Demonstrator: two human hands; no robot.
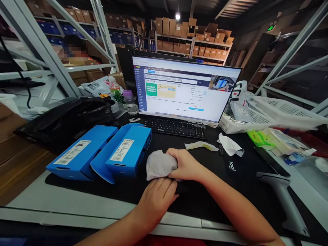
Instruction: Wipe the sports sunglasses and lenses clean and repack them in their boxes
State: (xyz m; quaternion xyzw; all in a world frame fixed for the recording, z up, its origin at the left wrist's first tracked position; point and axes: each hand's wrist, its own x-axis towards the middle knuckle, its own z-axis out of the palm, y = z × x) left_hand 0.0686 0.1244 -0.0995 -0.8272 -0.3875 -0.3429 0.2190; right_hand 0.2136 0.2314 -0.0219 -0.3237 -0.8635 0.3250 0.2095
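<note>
1. Head view: right hand (pixel 183 164) closed around a crumpled grey cloth (pixel 159 165), which it holds just above a black desk mat (pixel 205 201).
2. Left hand (pixel 155 201) loosely curled directly below the cloth; contact cannot be determined.
3. Two blue boxes (pixel 99 152) lie side by side, just left of the cloth.
4. Keyboard (pixel 175 127) and monitor (pixel 186 89) stand beyond; barcode scanner (pixel 280 194) lies right.

The cloth (pixel 160 165) in the right hand (pixel 185 164) looks soft and matt; left of the hand sit smooth, faintly glossy blue card boxes (pixel 123 152), and beneath it lies a matt black fabric desk mat (pixel 205 201)
</note>
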